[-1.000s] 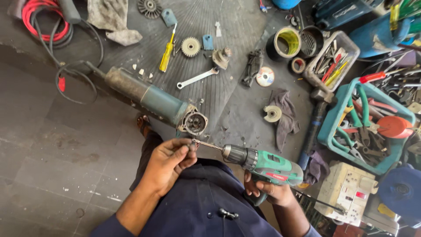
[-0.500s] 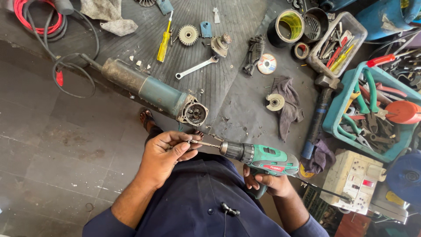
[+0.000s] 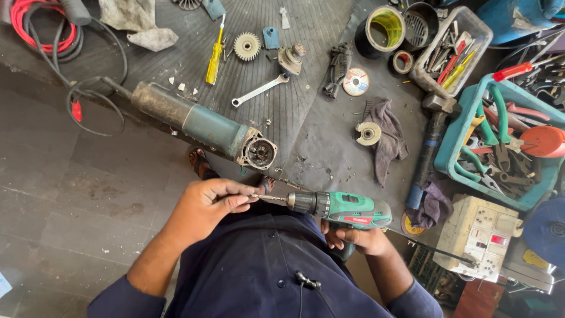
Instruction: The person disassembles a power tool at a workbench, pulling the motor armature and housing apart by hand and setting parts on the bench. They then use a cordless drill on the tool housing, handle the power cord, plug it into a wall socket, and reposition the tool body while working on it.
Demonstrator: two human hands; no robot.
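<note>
Over the dark ribbed mat (image 3: 306, 35) strewn with parts, we judge ourselves mid bit-fitting: our left hand (image 3: 206, 206) pinches the bit (image 3: 268, 198) at the green drill (image 3: 344, 209) our right hand (image 3: 356, 238) grips, beside the opened grinder (image 3: 203, 126), and next we need it seated straight.

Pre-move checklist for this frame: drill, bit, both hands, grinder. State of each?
1. Right hand grips the drill handle: ok.
2. Left hand fingers pinch the bit at the chuck: ok.
3. Bit seated and chuck tight: cannot tell.
4. Fingers clear of the chuck if it spins: not ok.
5. Grinder lies on the mat, open end toward the person: ok.
6. Trigger finger position: cannot tell.
</note>
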